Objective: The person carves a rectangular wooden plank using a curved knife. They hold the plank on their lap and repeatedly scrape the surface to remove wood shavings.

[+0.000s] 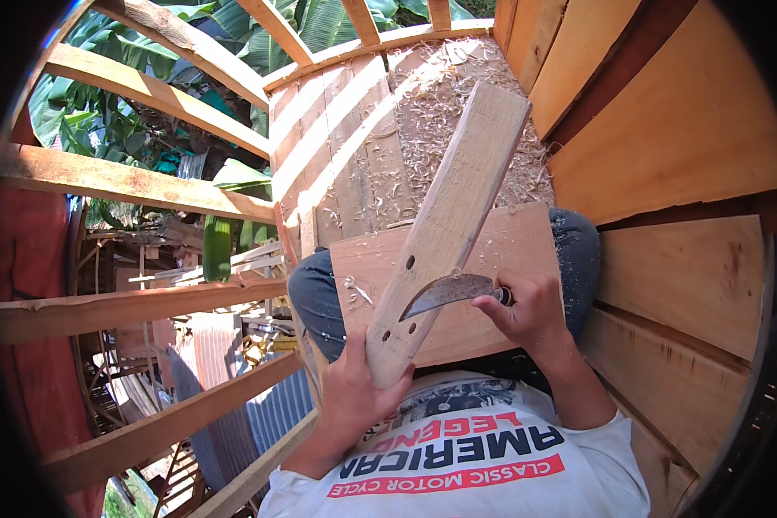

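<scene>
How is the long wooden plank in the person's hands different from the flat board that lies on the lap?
The plank is long and narrow; the board is wide and short. The plank is raised at a slant, held at its lower end by the left hand; the board lies flat on the knees. The plank has small holes and a curved notch, where the knife in the right hand cuts; the board shows none. Both are pale bare wood.

Pale matt wooden slat (453,216), dull metal blade (445,292)
</scene>
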Tool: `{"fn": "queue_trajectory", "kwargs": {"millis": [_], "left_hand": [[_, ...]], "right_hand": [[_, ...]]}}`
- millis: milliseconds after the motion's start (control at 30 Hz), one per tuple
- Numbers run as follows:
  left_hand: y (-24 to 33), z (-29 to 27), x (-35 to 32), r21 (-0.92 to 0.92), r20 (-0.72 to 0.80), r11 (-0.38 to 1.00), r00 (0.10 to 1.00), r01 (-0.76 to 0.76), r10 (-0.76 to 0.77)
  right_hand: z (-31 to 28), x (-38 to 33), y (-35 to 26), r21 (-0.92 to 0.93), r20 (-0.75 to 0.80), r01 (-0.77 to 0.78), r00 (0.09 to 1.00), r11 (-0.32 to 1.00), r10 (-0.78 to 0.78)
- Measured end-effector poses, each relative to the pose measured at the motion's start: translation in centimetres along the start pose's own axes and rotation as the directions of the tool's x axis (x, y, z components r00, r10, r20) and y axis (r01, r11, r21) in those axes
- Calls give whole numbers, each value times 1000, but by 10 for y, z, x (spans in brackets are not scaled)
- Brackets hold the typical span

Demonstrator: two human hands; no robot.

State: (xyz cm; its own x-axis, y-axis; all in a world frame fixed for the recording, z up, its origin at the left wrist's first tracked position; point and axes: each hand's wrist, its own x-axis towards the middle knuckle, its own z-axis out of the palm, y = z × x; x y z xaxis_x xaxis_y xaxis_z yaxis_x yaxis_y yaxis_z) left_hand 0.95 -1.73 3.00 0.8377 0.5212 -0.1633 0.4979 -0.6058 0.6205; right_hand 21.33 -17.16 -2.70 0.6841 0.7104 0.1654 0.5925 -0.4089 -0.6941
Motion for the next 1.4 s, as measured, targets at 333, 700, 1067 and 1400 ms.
{"fn": "queue_trajectory", "kwargs": {"millis": [333, 700, 1067, 1400], "left_hand": [[4, 3, -9, -64, 63, 996, 997, 54, -50], [-6, -6, -17, 5, 93, 998, 994, 60, -60], [-38, -12, -14, -20, -116, 994, 988, 103, -105], [-31, 6, 37, 35, -102, 986, 980, -166, 168]], "right_hand": [[-5, 17, 22, -231, -154, 61, 983, 971, -99], [-6, 32, 21, -302, -244, 7, 966, 953, -84], [-9, 19, 23, -33, -110, -143, 984, 989, 139], [16, 20, -14, 806, 188, -320, 936, 498, 298]]}}
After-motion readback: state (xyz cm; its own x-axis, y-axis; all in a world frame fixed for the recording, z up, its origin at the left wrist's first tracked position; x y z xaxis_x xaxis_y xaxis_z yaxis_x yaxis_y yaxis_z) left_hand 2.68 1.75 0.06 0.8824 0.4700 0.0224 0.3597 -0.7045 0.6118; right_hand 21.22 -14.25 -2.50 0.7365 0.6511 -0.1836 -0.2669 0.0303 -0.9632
